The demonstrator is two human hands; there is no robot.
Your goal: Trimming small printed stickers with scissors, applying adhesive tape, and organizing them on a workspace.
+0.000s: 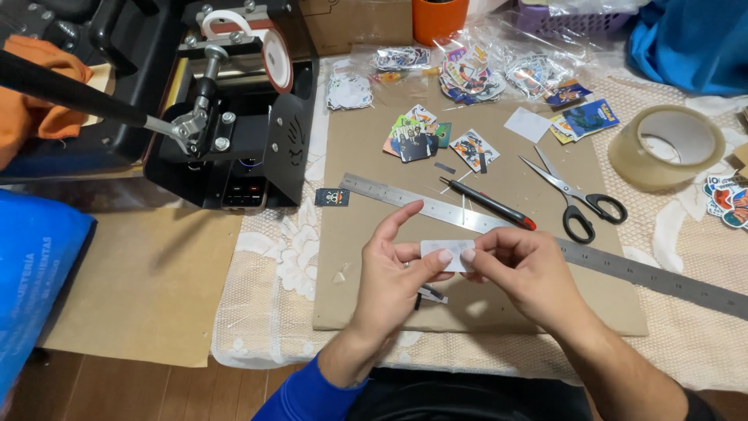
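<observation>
Nearest the person, both hands meet above the front part of a brown cardboard sheet (374, 296). The left hand (397, 273) and the right hand (522, 269) each pinch a small white card (444, 251) between thumb and fingertips; the card sits level between the two grips, its left end under the left thumb, its right end under the right fingers. The left forefinger points up, clear of the card. Just beyond the hands a long steel ruler (623, 265) lies slantwise across the cardboard, with a red-and-black craft knife (487, 203) just behind it and black-handled scissors (576, 199) to its right. Farther back lie loose stickers (413, 136), a tape roll (666, 146) at right, and a black press machine (234, 117) at left.
</observation>
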